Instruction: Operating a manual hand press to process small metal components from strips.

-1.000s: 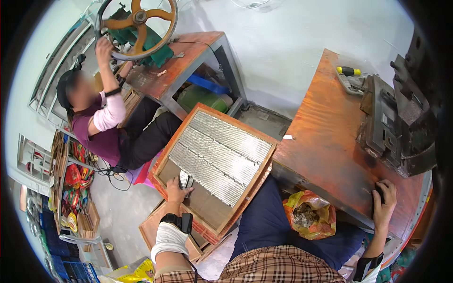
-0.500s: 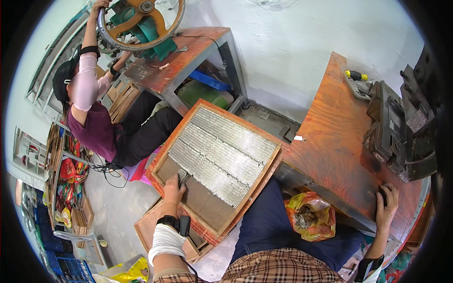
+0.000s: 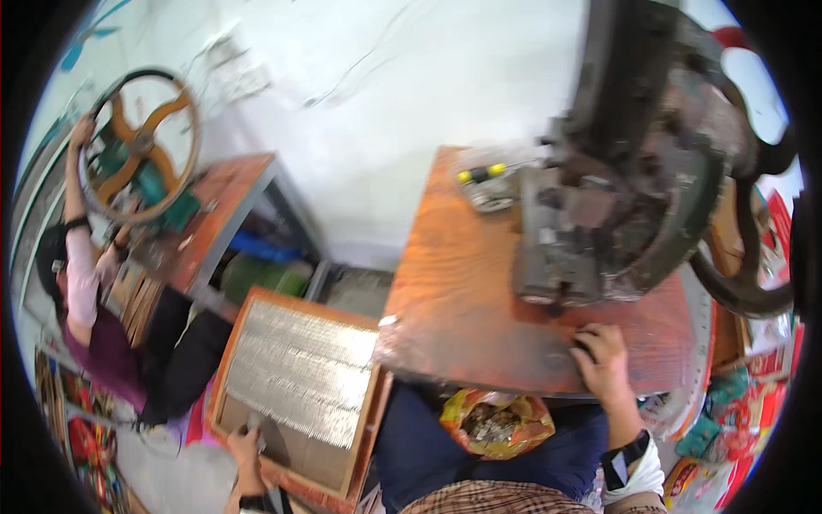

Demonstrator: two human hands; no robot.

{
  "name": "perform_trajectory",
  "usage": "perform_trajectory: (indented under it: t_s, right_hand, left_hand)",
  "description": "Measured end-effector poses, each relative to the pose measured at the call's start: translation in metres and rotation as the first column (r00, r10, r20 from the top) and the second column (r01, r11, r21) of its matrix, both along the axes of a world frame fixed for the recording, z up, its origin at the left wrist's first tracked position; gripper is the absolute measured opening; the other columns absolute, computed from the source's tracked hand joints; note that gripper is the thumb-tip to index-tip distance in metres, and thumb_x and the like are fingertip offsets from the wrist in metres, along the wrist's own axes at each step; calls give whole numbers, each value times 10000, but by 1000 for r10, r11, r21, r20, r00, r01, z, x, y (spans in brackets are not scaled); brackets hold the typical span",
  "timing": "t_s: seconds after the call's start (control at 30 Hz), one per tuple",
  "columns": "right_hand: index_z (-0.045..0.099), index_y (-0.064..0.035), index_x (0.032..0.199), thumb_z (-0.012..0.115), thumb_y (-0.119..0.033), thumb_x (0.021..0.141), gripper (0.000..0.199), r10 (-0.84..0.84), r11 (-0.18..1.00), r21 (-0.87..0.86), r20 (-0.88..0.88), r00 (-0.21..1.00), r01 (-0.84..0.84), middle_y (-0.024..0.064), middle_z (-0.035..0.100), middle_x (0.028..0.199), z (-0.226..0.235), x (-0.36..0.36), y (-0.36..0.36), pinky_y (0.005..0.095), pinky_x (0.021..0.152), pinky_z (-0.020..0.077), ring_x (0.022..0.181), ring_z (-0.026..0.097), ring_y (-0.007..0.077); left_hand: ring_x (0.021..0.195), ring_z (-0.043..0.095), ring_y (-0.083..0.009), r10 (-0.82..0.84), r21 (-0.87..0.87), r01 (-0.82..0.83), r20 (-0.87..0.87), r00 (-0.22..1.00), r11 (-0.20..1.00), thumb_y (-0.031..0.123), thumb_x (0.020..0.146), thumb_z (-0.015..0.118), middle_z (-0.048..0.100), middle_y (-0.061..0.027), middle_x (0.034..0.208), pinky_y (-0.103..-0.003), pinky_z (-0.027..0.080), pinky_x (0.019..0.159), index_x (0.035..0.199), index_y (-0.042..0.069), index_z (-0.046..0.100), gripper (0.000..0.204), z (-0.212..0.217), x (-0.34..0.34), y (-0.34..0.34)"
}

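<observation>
A shallow wooden tray (image 3: 366, 420) with an orange-red frame leans to my left. Its brown board bears tight rows of small silvery metal pieces (image 3: 295, 364). My left hand (image 3: 244, 444) is over the tray's near left corner, thumb and fingers pinched together. A greyish bit shows at the fingertips, too blurred to name. My right hand (image 3: 606, 355) rests on the orange-brown wooden tabletop (image 3: 462, 300), fingers bent and apart. It lies just in front of a dark metal hand press (image 3: 591, 206). No held thing can be made out in it.
Across my lap sits a yellow-red bag (image 3: 449, 426) holding small metal bits. A yellow-black screwdriver (image 3: 482, 174) lies in a clear container behind. At far left a co-worker (image 3: 103, 343) grips the large wheel (image 3: 141, 141) of a green press on another bench.
The view has swung right, so the tray and co-worker appear farther left and more of the dark press shows. My right hand stays on the tabletop; my left hand remains at the tray.
</observation>
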State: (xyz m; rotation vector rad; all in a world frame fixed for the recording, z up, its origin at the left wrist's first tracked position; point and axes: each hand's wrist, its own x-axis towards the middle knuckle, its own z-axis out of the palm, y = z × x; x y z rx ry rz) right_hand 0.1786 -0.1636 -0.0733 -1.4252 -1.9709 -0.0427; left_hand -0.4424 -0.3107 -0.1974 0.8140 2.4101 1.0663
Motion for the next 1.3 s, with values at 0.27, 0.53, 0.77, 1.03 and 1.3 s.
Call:
perform_trajectory:
  t_s: [0.27,0.53,0.77,1.03,1.3]
  right_hand:
    - [649,-41,875,722,-80,660,230,38,997,69,-23,999,-37,111,597,933,8,10,-7,397,766,454,863,554,309]
    - [656,-52,885,717,-119,672,231,92,995,56,-91,992,-87,97,600,956,0,19,-2,395,781,450,886,550,293]
    - [663,-59,908,720,-114,668,252,108,994,48,-150,983,-102,85,603,950,6,18,-7,390,800,451,905,549,277]
    - [662,-54,935,720,-88,685,259,105,992,92,-229,968,-86,93,607,932,3,27,-6,385,767,471,874,564,286]
    - [613,-12,930,757,-146,688,312,81,952,303,-368,926,37,153,604,918,65,5,61,405,750,480,871,582,342]
  left_hand:
    - [837,618,-169,-693,227,673,13,721,704,69,710,676,650,-157,923,-288,497,745,1075,-139,572,433,197,217,152]
    - [702,657,-233,-865,57,917,-315,391,394,288,707,716,653,-186,726,-338,509,667,984,-65,636,455,246,437,269]
    - [819,639,-381,-665,56,772,-471,580,634,354,654,765,663,-214,819,-426,508,726,789,-20,678,407,237,491,294]
    - [1028,571,-175,-932,562,743,210,296,363,-17,819,519,624,-138,1102,-311,447,854,1118,-50,580,306,222,456,299]
    - [1080,528,-347,-713,391,826,-429,555,407,30,804,564,598,-183,1124,-399,419,929,1108,-13,590,308,181,459,316]
